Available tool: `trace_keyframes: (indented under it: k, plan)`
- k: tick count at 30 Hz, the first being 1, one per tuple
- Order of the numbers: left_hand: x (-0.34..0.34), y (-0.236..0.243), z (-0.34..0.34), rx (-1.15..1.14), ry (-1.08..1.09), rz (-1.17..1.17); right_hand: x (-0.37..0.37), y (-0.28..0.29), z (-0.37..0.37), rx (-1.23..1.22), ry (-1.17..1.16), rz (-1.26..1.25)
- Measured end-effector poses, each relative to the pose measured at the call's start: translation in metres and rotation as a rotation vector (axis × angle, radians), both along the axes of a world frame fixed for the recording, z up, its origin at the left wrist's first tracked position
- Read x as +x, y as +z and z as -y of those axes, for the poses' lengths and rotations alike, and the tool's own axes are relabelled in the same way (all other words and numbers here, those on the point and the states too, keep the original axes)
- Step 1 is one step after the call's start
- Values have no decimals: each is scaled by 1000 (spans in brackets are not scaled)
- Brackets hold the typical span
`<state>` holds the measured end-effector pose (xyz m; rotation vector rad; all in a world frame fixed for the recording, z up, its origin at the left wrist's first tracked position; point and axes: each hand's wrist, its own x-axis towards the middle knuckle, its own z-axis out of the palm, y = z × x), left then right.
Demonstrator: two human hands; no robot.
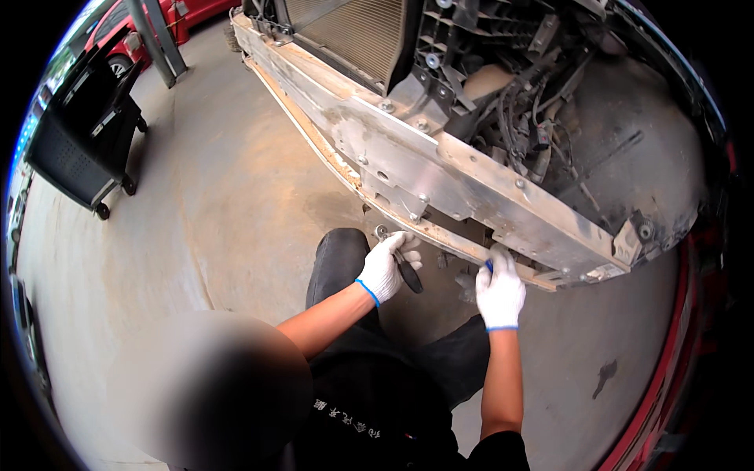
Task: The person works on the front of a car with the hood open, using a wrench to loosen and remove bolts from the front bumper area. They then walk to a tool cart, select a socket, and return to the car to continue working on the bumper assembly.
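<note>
My left hand [382, 269], in a white glove, is closed on a black-handled ratchet [411, 277] just below the lower metal strip [445, 239] of a car's stripped front end. My right hand [500, 295], also gloved, is at that strip farther right, fingers closed on a small blue object [489, 265], mostly hidden. Above both hands runs a dusty silver metal beam [471, 177] with bolts and holes.
A radiator [345, 39] and exposed wiring [534, 133] sit behind the beam. A black wheeled cart [82, 141] stands at left, with grey posts [157, 47] and a red car [118, 35] beyond. My bent knee [338, 259] is close under the front end.
</note>
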<state>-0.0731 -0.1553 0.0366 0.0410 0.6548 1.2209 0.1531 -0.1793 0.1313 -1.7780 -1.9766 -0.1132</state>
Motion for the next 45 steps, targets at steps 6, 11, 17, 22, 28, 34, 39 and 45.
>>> trace_keyframes:
  k: [6,11,17,22,28,34,39,45]
  plan:
    - [-22,2,-10,52,106,40,-50,130,64,-475,549,292]
    - [-19,33,-12,166,85,49,-101,225,98,-555,915,810]
    - [-25,34,-8,63,65,4,-121,218,104,-489,891,683]
    - [-17,33,-9,92,54,34,-146,204,116,-505,448,179]
    - [-20,34,-7,127,55,6,-60,97,36,-348,392,99]
    - [-48,47,3,275,-116,-653,24,17,45,-319,-167,-730]
    - [-56,133,1,488,338,-1395,32,-17,47,-472,-366,-1458]
    - [-21,213,-39,751,537,-1604,-21,-54,17,-601,-21,-1758]
